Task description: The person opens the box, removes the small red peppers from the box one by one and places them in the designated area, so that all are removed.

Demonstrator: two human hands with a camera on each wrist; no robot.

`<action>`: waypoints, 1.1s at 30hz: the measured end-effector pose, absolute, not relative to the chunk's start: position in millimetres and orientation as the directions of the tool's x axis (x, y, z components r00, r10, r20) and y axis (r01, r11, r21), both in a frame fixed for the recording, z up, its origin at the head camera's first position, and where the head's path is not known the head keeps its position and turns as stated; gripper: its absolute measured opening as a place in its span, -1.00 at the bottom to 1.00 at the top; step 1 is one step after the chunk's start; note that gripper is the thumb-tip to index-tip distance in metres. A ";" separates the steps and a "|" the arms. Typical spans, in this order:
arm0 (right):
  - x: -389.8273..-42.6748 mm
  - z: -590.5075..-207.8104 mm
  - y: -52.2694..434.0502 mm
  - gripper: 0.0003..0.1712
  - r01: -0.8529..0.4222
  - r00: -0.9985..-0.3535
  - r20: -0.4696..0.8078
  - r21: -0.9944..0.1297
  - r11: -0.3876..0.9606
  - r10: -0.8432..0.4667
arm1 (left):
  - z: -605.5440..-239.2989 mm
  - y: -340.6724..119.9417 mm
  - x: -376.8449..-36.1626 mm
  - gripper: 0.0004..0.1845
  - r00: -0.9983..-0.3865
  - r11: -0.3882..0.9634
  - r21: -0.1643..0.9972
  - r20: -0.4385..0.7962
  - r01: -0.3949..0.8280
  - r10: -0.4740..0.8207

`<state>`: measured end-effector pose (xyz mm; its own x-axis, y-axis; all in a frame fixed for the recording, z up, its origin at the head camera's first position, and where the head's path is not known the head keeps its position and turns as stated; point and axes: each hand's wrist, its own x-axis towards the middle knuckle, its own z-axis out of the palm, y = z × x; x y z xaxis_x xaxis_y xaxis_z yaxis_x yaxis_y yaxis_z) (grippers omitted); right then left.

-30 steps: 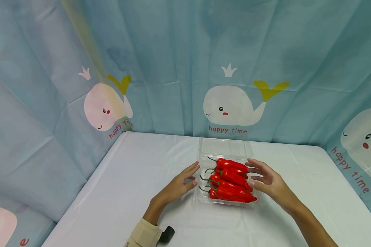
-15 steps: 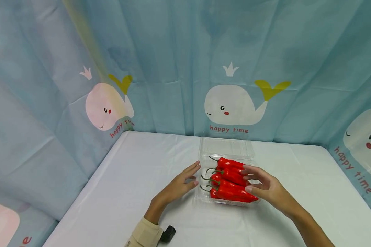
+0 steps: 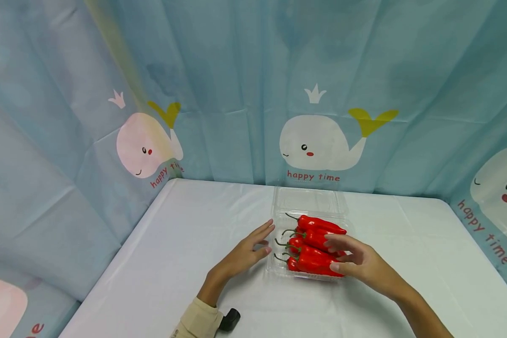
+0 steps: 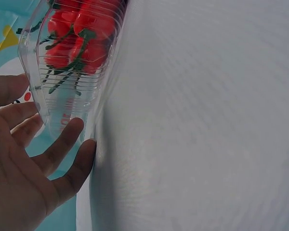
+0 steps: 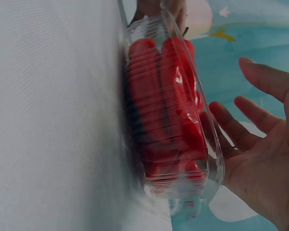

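Note:
Several glossy red peppers [image 3: 314, 263] with green stems lie in a clear plastic box [image 3: 279, 268], stems toward the left. Beside the box's left wall stands my left hand [image 3: 241, 257], fingers spread; in the left wrist view its fingertips are right at the ribbed clear wall [image 4: 62, 98]. My right hand [image 3: 365, 264] hovers over the box's right end with fingers loosely bent, overlapping the pepper tips. In the right wrist view, its fingers [image 5: 221, 118] reach over the rim, and no pepper sits in its grasp.
The box's hinged clear lid [image 3: 308, 202] lies folded back behind it. A white cloth [image 3: 152, 281] covers the table, and a blue curtain [image 3: 219, 94] printed with whales hangs right behind. A small black object [image 3: 229, 320] sits at the left sleeve [image 3: 197, 320].
My right hand has moved left and toward the near side, from the box's right edge to over the peppers' tips. The left hand has stayed almost still.

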<state>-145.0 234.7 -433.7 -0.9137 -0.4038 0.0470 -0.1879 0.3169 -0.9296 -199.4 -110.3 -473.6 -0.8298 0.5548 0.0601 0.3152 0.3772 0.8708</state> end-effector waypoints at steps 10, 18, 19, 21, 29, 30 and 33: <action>-144.9 -439.8 230.2 -0.37 -0.252 -0.905 0.055 -0.867 0.430 -0.421 | -471.9 -110.1 -198.2 -0.33 -0.830 0.376 0.870 0.065 0.319 0.554; -146.5 -440.5 228.6 -0.37 -0.256 -0.915 0.040 -0.828 0.499 -0.402 | -471.2 -109.5 -198.0 -0.32 -0.832 0.390 0.866 0.053 0.314 0.551; -146.8 -440.3 228.5 -0.37 -0.248 -0.917 0.034 -0.828 0.502 -0.398 | -471.3 -109.4 -198.2 -0.32 -0.833 0.390 0.865 0.055 0.315 0.551; -147.3 -440.1 228.4 -0.36 -0.239 -0.919 0.025 -0.829 0.506 -0.393 | -471.8 -109.0 -198.6 -0.32 -0.834 0.391 0.865 0.056 0.315 0.549; -147.5 -440.5 227.3 -0.36 -0.250 -0.920 0.031 -0.814 0.524 -0.391 | -473.1 -109.5 -198.9 -0.32 -0.832 0.385 0.866 0.063 0.320 0.551; -147.4 -440.6 227.0 -0.36 -0.250 -0.921 0.032 -0.811 0.529 -0.387 | -473.0 -109.6 -198.8 -0.32 -0.833 0.387 0.865 0.060 0.318 0.550; -147.1 -440.7 225.9 -0.38 -0.248 -0.925 0.033 -0.805 0.539 -0.378 | -473.2 -109.4 -198.8 -0.32 -0.836 0.390 0.866 0.055 0.312 0.546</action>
<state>-147.1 225.9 -440.7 -0.9254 -0.3776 0.0327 -0.2483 0.5387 -0.8051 -198.8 -109.4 -473.2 -0.8359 0.5462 0.0547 0.3117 0.3904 0.8663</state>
